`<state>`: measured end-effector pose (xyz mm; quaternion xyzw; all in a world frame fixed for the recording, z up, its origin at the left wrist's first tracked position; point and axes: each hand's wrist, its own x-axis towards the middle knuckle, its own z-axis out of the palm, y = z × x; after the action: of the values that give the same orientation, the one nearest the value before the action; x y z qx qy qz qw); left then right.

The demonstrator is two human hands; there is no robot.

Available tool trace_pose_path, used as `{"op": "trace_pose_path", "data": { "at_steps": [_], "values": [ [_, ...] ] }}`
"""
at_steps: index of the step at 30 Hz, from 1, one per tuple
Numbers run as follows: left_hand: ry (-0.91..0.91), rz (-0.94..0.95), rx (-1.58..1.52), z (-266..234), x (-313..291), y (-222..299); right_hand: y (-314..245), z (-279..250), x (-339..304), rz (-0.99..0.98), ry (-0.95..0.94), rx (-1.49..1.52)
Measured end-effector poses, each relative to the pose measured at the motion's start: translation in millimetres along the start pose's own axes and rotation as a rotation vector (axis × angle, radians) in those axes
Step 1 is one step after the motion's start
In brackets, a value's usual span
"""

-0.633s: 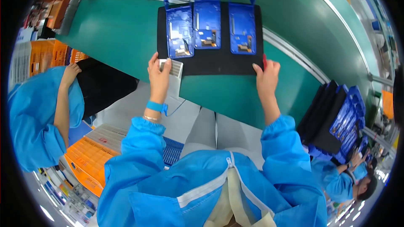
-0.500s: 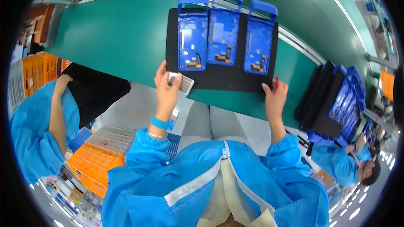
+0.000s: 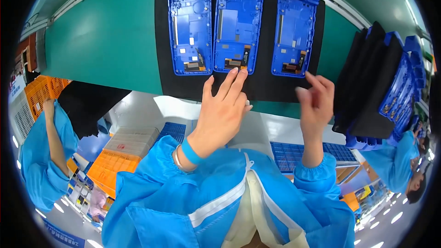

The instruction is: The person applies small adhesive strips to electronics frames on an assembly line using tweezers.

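Black foam tray (image 3: pixel 257 89) now much closer to the body than half a second ago, drawn across the green conveyor belt (image 3: pixel 105 41) to the near edge of the bench. Carrying three blue device housings side by side: left housing (image 3: pixel 189 27), middle housing (image 3: pixel 235 25), right housing (image 3: pixel 294 27), all open-side up with small boards showing at their lower ends. No longer gripping the tray's near corners as before: left hand (image 3: pixel 223 110) lifted and spread flat, fingertips (image 3: pixel 235 71) reaching the lower edge of the middle housing; right hand (image 3: pixel 317 101) loosely curled, empty, hovering at the tray's front edge below the right housing. Judged from that, tray placed and work turning to the housings themselves. Stack of similar black trays with blue housings (image 3: pixel 386 87) off to the right, well apart.
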<state>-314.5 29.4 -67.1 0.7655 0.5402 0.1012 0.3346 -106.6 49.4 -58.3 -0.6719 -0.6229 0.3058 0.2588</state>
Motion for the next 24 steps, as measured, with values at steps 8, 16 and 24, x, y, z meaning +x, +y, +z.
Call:
{"op": "trace_pose_path", "data": {
  "at_steps": [8, 16, 24],
  "values": [
    [0.129, -0.501, -0.91, -35, 4, 41, 62, -5, -22, -0.237, 0.38, 0.064],
    [-0.095, -0.556, -1.301, -9, 3, 33, 21, -46, -22, 0.294, 0.08, 0.301],
    [-0.168, -0.58, -1.333, -4, 10, 33, -28, -36, -18, 0.213, -0.028, 0.702]
  ]
}}
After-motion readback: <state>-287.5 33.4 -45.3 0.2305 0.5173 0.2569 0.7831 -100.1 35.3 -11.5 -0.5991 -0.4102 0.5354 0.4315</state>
